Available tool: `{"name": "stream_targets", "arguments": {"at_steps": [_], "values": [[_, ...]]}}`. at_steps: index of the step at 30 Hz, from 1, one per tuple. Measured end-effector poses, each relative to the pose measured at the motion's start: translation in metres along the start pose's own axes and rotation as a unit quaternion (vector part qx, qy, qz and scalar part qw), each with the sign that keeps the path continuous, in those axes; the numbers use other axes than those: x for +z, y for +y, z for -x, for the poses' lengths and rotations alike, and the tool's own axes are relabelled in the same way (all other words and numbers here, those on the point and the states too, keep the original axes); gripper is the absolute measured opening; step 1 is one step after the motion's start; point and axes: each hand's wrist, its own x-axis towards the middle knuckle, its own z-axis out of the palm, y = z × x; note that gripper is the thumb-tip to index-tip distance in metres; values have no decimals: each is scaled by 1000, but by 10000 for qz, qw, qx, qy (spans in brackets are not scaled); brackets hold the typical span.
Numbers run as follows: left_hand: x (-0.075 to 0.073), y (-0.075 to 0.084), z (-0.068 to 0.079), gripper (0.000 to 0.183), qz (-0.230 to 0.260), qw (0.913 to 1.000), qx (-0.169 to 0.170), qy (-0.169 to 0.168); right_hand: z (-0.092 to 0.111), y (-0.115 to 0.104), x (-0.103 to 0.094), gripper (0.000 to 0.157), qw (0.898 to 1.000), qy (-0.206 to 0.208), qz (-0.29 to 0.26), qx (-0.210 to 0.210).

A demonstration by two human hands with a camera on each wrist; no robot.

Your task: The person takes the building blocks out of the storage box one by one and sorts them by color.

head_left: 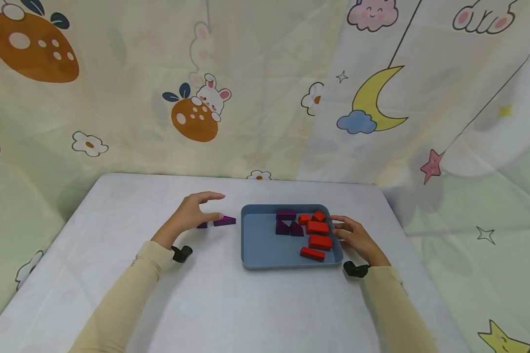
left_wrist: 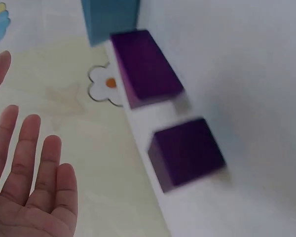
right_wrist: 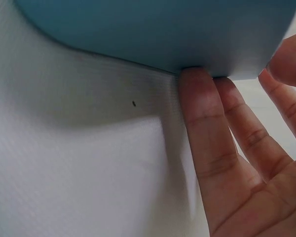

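My left hand (head_left: 192, 212) hovers over two purple blocks on the table, thumb and fingers spread apart with nothing between them. One is a longer purple block (head_left: 226, 221); the smaller purple block (left_wrist: 187, 154) is partly hidden by the hand in the head view. My right hand (head_left: 355, 239) is at the right end of a blue-grey tray (head_left: 258, 245). In the right wrist view, its mostly straight fingers (right_wrist: 202, 108) touch the tray's outer wall near the base. Inside the tray lie several red blocks (head_left: 320, 242) and three purple blocks (head_left: 286, 215).
A white-covered table (head_left: 212, 304) carries everything. Behind it hangs a pale curtain (head_left: 265, 88) printed with rabbits, flowers and a moon. Black wrist cameras (head_left: 356, 269) sit at both cuffs.
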Motion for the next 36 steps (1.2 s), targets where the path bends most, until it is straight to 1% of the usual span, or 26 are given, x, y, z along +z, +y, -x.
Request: {"name": "stream_targets", "arguments": {"at_steps": [3, 8, 11, 15, 17, 21, 25, 28, 32, 34, 36], "values": [[6, 12, -4, 56, 123, 9999, 109, -10, -1, 1, 0, 56, 10000, -8, 6, -3], [17, 31, -13, 52, 506, 9982, 328, 23, 0, 2, 0, 55, 10000, -12, 32, -10], [25, 39, -19, 51, 751, 9959, 503, 4, 0, 2, -1, 54, 10000, -12, 11, -12], [39, 44, -28, 50, 1024, 9922, 713, -35, -2, 3, -1, 54, 10000, -24, -24, -28], [47, 47, -32, 50, 1160, 9904, 745, -52, -3, 4, -1, 55, 10000, -32, -15, -46], [64, 52, -42, 49, 1565, 9851, 708, -112, -4, 6, -1, 54, 10000, -18, -39, -68], [86, 57, -52, 48, 1955, 9782, 677, -167, -3, 8, -2, 55, 9999, 14, -93, -93], [102, 59, -58, 46, 2103, 9754, 622, -222, -2, 9, -2, 55, 9998, 15, -135, -128], [119, 57, -64, 48, 2186, 9740, 420, -429, -2, 8, -2, 55, 9997, 6, -172, -163], [124, 55, -65, 51, 2228, 9727, 229, -605, -2, 8, -1, 55, 9997, 6, -171, -161], [128, 52, -66, 53, 2158, 9732, 57, -790, -2, 7, -1, 55, 9998, 16, -159, -146]]}}
